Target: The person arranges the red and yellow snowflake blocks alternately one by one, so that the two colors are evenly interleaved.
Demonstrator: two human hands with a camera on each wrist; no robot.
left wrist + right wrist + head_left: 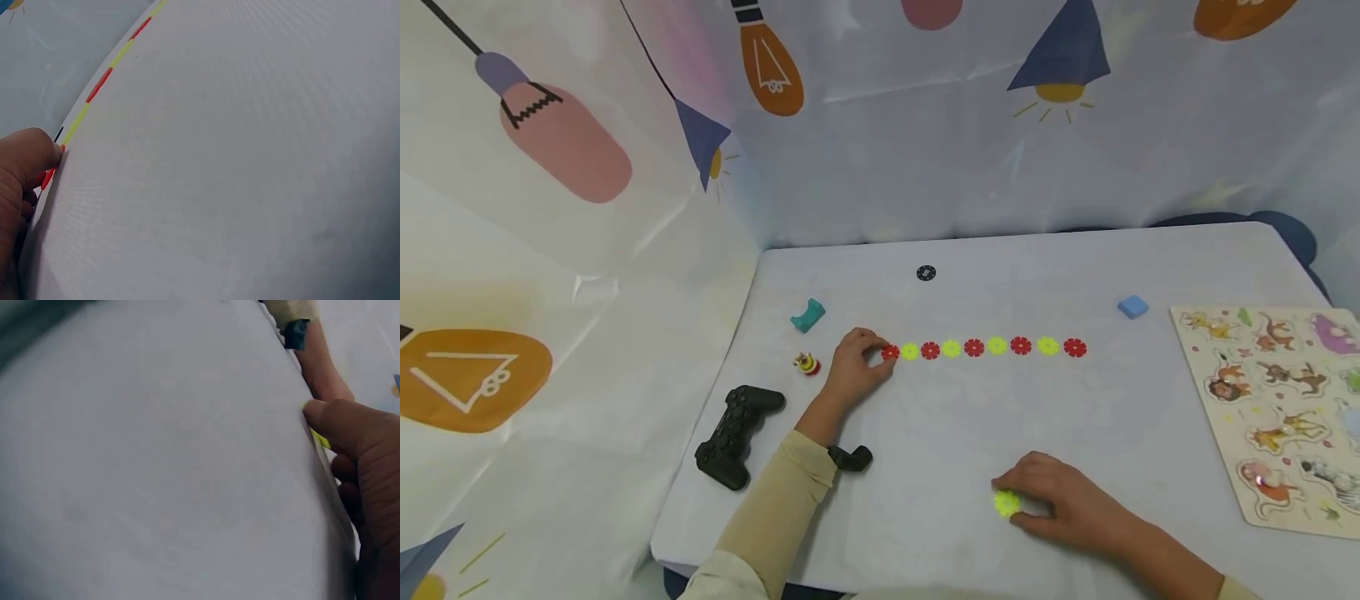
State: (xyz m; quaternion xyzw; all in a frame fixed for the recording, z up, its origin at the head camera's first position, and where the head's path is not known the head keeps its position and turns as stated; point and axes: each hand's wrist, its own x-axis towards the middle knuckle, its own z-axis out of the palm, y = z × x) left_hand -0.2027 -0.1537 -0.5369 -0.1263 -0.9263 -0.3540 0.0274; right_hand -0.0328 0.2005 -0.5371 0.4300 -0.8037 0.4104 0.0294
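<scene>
A row of flat, flower-shaped discs runs across the white table, red and yellow-green by turns. My left hand (853,367) is at the row's left end, thumb and fingertips pinching the end red disc (891,352). In the left wrist view that red disc (47,179) shows between thumb and fingers, with the row leading away from it. Nearer the front edge, my right hand (1060,504) pinches a loose yellow-green disc (1006,503) between thumb and fingers. The right wrist view shows only a sliver of this yellow-green disc (321,439), the rest hidden behind the thumb.
Left of the row lie a teal curved block (808,316), a small striped toy (807,363) and a black game controller (737,435). Behind the row is a black round chip (927,272). A blue block (1133,307) and an animal puzzle board (1232,433) lie at the right.
</scene>
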